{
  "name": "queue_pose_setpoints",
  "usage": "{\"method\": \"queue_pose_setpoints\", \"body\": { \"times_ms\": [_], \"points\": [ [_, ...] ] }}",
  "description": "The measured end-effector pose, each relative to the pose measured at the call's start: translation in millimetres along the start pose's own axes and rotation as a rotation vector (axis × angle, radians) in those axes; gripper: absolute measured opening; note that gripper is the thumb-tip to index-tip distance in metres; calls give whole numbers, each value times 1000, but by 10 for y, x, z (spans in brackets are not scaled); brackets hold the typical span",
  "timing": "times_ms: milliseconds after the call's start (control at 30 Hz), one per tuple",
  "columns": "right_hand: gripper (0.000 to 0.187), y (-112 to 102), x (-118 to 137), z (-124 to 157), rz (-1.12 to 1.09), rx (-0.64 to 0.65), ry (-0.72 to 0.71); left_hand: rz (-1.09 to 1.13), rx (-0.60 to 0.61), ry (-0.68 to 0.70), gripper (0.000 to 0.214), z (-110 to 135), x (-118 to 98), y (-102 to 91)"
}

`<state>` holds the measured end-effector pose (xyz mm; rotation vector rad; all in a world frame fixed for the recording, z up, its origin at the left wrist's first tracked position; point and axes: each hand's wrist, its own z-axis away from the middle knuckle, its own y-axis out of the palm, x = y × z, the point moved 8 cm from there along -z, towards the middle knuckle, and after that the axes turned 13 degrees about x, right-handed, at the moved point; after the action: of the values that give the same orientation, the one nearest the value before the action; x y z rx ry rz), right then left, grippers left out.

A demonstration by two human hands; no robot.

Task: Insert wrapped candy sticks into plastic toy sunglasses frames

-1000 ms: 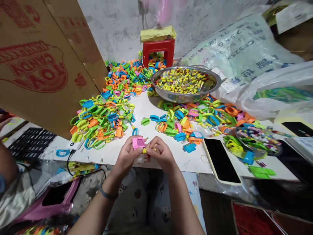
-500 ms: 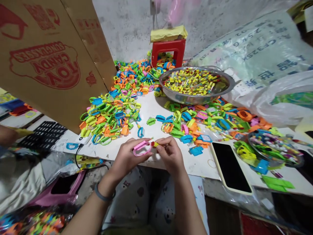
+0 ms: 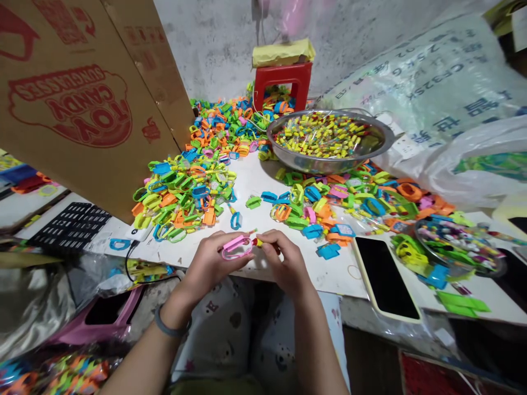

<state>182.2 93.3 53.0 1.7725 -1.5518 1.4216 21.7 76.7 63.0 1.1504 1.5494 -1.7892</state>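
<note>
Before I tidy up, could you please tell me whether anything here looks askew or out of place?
The cardboard box at left: its red lettering is upside down, so it seems inverted. Also, one blue plastic band lies apart from the colorful heap.

Heaped plastic pieces [image 3: 200,191], a filled metal basin [image 3: 308,161] and a "TOY CANDY" carton [image 3: 82,164] suggest a toy workshop.
</note>
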Motion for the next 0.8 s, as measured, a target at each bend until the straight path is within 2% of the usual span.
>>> {"method": "queue_pose_setpoints", "body": {
  "times_ms": [133,267,367,467,533,567,633,733,800],
  "points": [
    [11,76,154,3,222,162,-67,188,92,-120,34,-5,174,97],
    [10,202,120,25,405,294,26,385,324,-253,33,15,361,258],
    [14,319,51,35,514,339,91,379,470,-347,36,64,430,311],
    [12,439,1,26,587,353,101,352,506,-403,43,103,447,278],
    [10,529,-42,2,599,365,76,291,501,-365,43,91,423,199],
    [10,561,-78,-18,606,354,69,216,473,-345,44,71,422,111],
    [22,573,-207,-67,651,277,113,1,320,-350,48,7,455,-213],
    [43,575,-497,-115,743,198,279,-318,-28,-407,59,-120,454,-968],
    [37,640,-658,-127,763,246,346,-475,-213,-414,60,-248,379,-1461]
  ]
}}
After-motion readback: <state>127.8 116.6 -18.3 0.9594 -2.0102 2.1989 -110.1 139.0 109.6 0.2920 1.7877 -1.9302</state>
